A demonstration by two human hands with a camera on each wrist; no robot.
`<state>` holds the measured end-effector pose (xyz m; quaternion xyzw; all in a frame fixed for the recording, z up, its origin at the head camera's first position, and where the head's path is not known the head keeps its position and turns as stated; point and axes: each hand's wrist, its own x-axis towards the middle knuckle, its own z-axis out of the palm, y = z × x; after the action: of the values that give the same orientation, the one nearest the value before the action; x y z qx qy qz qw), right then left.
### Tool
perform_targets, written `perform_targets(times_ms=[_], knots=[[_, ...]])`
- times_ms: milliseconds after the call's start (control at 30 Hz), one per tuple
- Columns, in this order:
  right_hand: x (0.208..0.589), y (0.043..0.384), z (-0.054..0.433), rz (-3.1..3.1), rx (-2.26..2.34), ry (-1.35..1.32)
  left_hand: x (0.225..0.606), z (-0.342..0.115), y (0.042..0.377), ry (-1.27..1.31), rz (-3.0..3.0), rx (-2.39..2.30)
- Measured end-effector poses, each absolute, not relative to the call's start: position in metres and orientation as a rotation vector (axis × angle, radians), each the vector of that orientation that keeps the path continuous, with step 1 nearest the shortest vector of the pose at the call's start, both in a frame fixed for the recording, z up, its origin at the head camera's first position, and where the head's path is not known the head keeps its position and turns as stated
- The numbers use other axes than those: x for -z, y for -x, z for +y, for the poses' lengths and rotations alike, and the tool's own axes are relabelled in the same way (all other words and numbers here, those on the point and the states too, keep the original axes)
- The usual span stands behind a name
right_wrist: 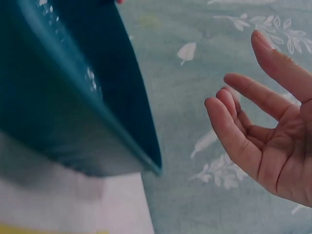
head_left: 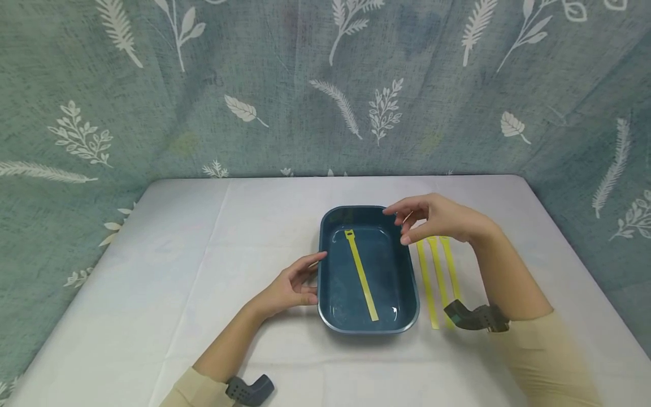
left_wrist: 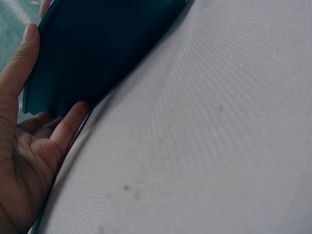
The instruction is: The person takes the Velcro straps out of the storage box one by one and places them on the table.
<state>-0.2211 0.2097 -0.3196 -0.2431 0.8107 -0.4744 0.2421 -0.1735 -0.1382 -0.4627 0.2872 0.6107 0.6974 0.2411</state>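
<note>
A dark blue rectangular basin [head_left: 391, 271] with rounded corners stands on the white-covered table. Inside it, one flat yellow strap [head_left: 363, 277] with a slotted head lies at a slant. My left hand [head_left: 290, 286] rests against the basin's left side, one fingertip at the rim and the thumb lower on the wall. In the left wrist view its fingers [left_wrist: 30, 53] lie along the basin's outer wall. Above the basin's far right corner hovers my right hand [head_left: 439, 217], fingers loosely bent and nothing between them. The right wrist view shows that hand [right_wrist: 273, 131] apart from the basin.
Three more yellow straps [head_left: 428, 285] lie side by side on the table just right of the basin, partly hidden by the right hand and wrist. A leaf-patterned green-blue cloth [head_left: 280, 85] hangs behind the white tablecloth [head_left: 244, 226]. Each wrist bears a dark device [head_left: 249, 390].
</note>
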Motion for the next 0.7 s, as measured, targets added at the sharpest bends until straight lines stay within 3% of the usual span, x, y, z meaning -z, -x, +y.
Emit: perform_targets(times_ms=[400,700], knots=[[0.314,0.231,0.164,2.115,1.361,0.681,0.464,-0.140,0.173,-0.784,1.680,-1.903],[0.343,0.247,0.146,2.145,1.439,0.563,0.464,-0.139,0.175,-0.794,1.685,-1.891]])
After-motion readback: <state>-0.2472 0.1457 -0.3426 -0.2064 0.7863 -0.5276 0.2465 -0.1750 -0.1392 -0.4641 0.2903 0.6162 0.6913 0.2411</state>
